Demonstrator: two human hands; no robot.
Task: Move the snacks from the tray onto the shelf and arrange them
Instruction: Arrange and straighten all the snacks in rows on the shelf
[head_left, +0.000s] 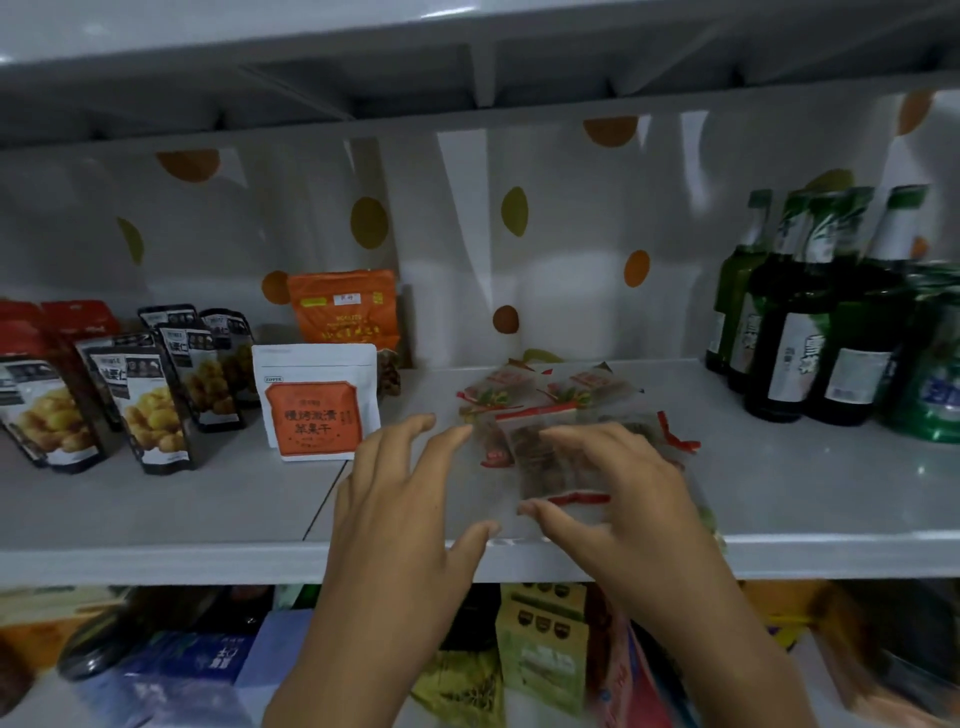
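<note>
shelf (779, 483): clear snack packets (540, 415) lying flat | left hand (400, 499) grip spread | right hand (618, 499) grip spread over packets

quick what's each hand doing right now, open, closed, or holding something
Left hand: open, fingers spread, holding nothing, beside the clear snack packets.
Right hand: open, fingers spread over the clear snack packets, not gripping.

A white shelf (156, 499) carries black pouches (150, 410) printed with yellow, an orange pouch (345, 309), a white pouch (314, 400) with an orange label, clear snack packets (540, 415) marked red, and green bottles (810, 312) before a white, orange-spotted backdrop (519, 249).
</note>
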